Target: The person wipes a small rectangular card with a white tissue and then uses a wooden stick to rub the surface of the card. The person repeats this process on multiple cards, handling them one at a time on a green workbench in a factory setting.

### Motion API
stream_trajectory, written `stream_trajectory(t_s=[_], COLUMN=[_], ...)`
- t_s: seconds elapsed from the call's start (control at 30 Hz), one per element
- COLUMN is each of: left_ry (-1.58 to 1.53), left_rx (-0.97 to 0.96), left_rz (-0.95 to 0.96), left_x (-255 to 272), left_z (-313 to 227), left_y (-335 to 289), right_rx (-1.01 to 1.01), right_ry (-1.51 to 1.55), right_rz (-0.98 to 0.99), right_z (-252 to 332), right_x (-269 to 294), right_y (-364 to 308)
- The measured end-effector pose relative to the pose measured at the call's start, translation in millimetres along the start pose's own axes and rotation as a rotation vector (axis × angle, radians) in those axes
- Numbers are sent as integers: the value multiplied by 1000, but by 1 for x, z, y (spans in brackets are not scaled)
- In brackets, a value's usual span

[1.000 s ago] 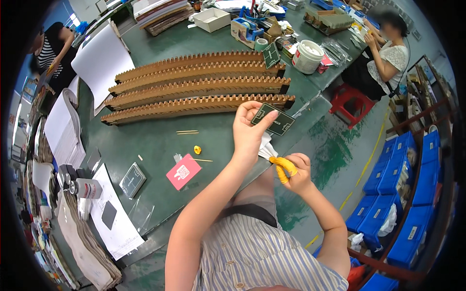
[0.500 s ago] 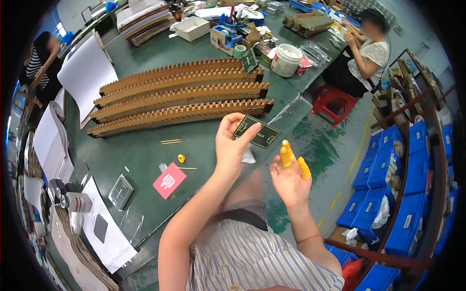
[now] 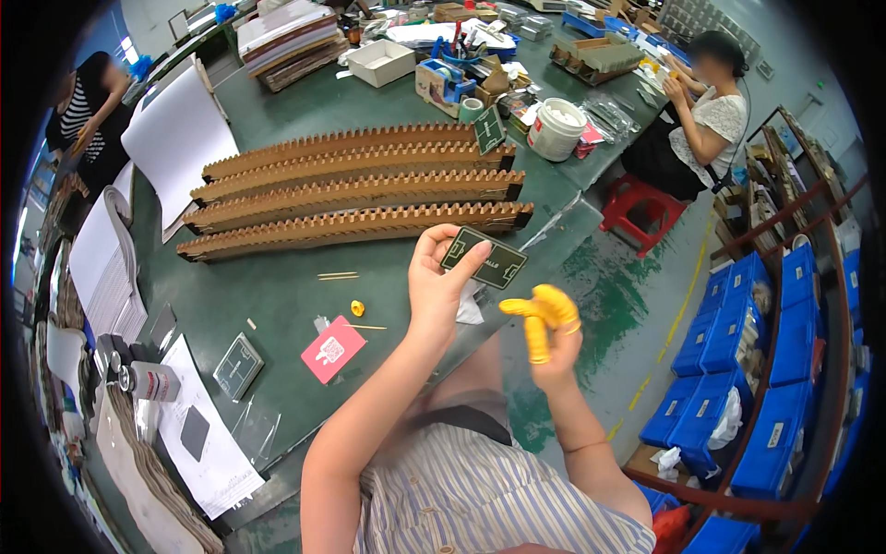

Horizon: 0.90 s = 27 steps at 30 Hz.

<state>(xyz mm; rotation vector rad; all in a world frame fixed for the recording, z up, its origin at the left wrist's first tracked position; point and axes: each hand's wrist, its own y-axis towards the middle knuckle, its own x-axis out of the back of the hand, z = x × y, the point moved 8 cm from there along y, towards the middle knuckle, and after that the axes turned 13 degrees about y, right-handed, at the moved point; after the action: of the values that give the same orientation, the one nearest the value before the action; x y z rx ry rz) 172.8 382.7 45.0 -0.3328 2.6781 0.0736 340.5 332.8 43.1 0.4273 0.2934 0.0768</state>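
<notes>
A dark green rectangular card point(image 3: 506, 262) with pale line markings is pinched between the thumb and fingers of my left hand point(image 3: 437, 291). Yellow finger cots cover several fingertips of my right hand point(image 3: 556, 337); its fingers are apart and hold nothing, just below and right of the card. Beyond my hands lie several brown slotted racks point(image 3: 360, 226), with a similar green card point(image 3: 489, 129) standing at the far right end. Nearer, to the left, are a pink card point(image 3: 333, 349), a thin stick point(image 3: 369, 327) touching it, a small yellow lump point(image 3: 357, 307) and a stack of green cards point(image 3: 238, 369).
A metal can point(image 3: 155, 381) and a printed sheet point(image 3: 208, 475) lie at the table's left. At the back stand a white bucket point(image 3: 556, 129) and a tape dispenser point(image 3: 445, 85). Blue bins point(image 3: 771, 420) fill shelves at right. Two other people work nearby, one beside a red stool point(image 3: 641, 214).
My right hand has turned from palm up, fingers pointing away, to fingers pointing left towards the card. My left hand still holds the card nearly in place. The view has shifted slightly.
</notes>
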Motion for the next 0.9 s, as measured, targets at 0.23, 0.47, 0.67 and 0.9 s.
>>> stream_trajectory(t_s=[0.23,0.47,0.67,0.9], left_ry=[-78,-23,-26,-27], left_rx=[12,16,45,122], left_rz=[-45,21,56,43], left_x=[4,-2,-5,4], left_z=[6,-2,-6,-16], left_y=[6,0,-6,-12], right_rx=[449,318,7,-67], right_ry=[-772,-231,-17,63], right_rz=[397,28,260,313], right_z=[0,31,22,25], right_x=[-46,3,-28,-53], right_y=[-3,42,80,87])
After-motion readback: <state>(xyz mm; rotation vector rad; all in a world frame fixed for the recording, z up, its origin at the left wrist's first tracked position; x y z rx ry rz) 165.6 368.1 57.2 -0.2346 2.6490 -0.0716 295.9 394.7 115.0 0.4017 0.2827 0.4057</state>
